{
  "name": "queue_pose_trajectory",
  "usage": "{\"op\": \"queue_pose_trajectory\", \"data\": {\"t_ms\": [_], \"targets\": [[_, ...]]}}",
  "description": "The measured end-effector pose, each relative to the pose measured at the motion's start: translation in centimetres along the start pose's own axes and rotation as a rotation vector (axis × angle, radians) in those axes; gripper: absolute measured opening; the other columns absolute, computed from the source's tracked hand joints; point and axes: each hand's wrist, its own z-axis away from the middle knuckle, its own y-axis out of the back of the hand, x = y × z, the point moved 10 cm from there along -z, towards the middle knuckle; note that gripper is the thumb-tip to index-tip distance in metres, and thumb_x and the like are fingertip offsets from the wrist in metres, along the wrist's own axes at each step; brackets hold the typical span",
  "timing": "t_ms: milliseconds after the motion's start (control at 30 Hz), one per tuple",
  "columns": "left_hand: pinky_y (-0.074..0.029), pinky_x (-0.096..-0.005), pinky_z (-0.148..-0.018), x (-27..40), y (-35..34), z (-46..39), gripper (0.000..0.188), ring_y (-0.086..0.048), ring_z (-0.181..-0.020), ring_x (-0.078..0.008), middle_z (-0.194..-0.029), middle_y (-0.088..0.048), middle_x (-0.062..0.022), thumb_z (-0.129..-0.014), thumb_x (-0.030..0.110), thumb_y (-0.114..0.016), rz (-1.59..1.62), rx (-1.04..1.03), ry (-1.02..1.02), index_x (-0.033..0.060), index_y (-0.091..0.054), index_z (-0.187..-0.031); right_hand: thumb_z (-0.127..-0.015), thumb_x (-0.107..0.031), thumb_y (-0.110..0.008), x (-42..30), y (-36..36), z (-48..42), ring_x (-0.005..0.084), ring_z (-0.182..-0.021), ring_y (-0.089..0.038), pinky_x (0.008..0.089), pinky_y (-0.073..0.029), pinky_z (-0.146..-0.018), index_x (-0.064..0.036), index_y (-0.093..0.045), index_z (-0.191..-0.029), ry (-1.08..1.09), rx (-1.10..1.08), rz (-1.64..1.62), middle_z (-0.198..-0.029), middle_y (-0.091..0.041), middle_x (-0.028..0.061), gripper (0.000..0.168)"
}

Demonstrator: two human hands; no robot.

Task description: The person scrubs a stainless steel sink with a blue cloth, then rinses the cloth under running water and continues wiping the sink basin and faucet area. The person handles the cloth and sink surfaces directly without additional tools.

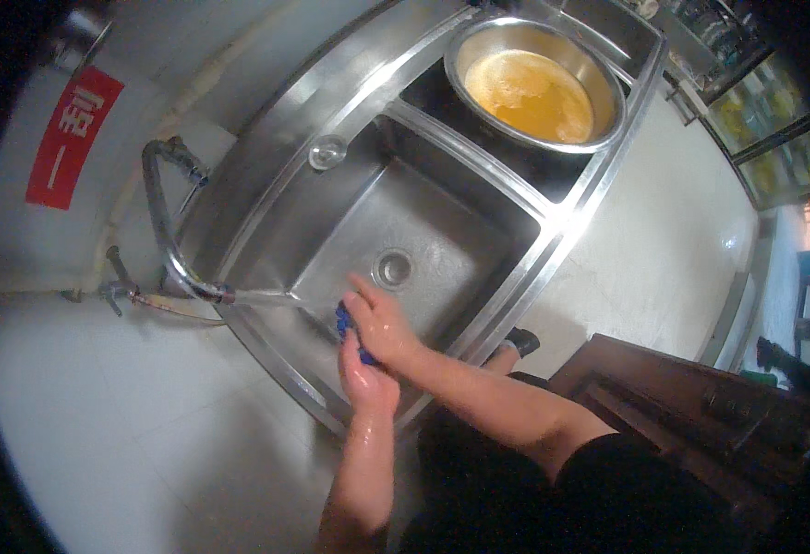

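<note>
Over the near left part of the stainless steel sink basin, both hands are wet and pressed together. Between them sits a small bumpy blue thing, perhaps a scrubber or a cloth; most of it is hidden. My left hand holds it from below. My right hand lies over it with the fingers stretched forward. Water runs from the curved metal faucet, just left of the fingertips. The round drain shows in the basin floor beyond my right hand.
A large steel bowl of foamy yellow-orange liquid rests over the neighbouring basin. On the sink's back ledge is a small clear round object. A wall valve with a hose is at left, below a red sign with writing. Dark wooden furniture stands at right.
</note>
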Motion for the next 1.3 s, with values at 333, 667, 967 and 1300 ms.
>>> {"op": "queue_pose_trajectory", "data": {"t_ms": [333,667,967,1300], "targets": [[-0.044,-0.0350,-0.094,-2.1,6.1,-0.6,0.040,-0.056,-0.106,-0.0211,-0.110,-0.058,-0.0062,-0.096,0.038,-0.047,-0.045,0.199,0.023,0.0052,-0.056,-0.117,-0.097,-0.025,-0.046,5.1,-2.0,1.2,0.0417,-0.131,-0.041,0.0409,-0.032,-0.109,0.004,-0.044,-0.136,-0.206,-0.137,0.281,-0.138,-0.044,0.0302,0.048],[-0.042,-0.0382,-0.099,-3.1,2.7,-0.6,0.044,-0.054,-0.112,-0.0217,-0.114,-0.060,-0.0037,-0.097,0.046,-0.043,0.076,0.051,0.249,0.0124,-0.055,-0.124,-0.096,-0.027,-0.046,4.5,-1.2,0.9,0.0445,-0.119,-0.049,0.0458,-0.042,-0.100,0.000,-0.054,-0.126,-0.154,-0.054,0.242,-0.127,-0.052,0.0291,0.041],[-0.048,-0.0462,-0.084,-0.1,8.0,-0.1,0.042,-0.061,-0.100,-0.0307,-0.109,-0.065,-0.0106,-0.088,0.043,-0.048,0.473,0.108,0.106,0.0117,-0.061,-0.113,-0.087,-0.016,-0.057,-5.2,0.6,-11.7,0.0331,-0.085,-0.065,0.0419,-0.050,-0.074,0.001,-0.063,-0.107,0.330,0.093,0.568,-0.093,-0.066,0.0214,0.027],[-0.054,-0.0418,-0.075,1.4,8.0,-0.8,0.034,-0.065,-0.086,-0.0301,-0.099,-0.067,-0.0095,-0.090,0.032,-0.045,0.693,-0.217,0.042,0.0085,-0.063,-0.108,-0.087,-0.020,-0.057,-19.4,-15.0,-17.3,0.0249,-0.075,-0.061,0.0371,-0.051,-0.069,-0.004,-0.057,-0.113,0.340,-0.844,0.414,-0.087,-0.065,0.0115,0.030]]}}
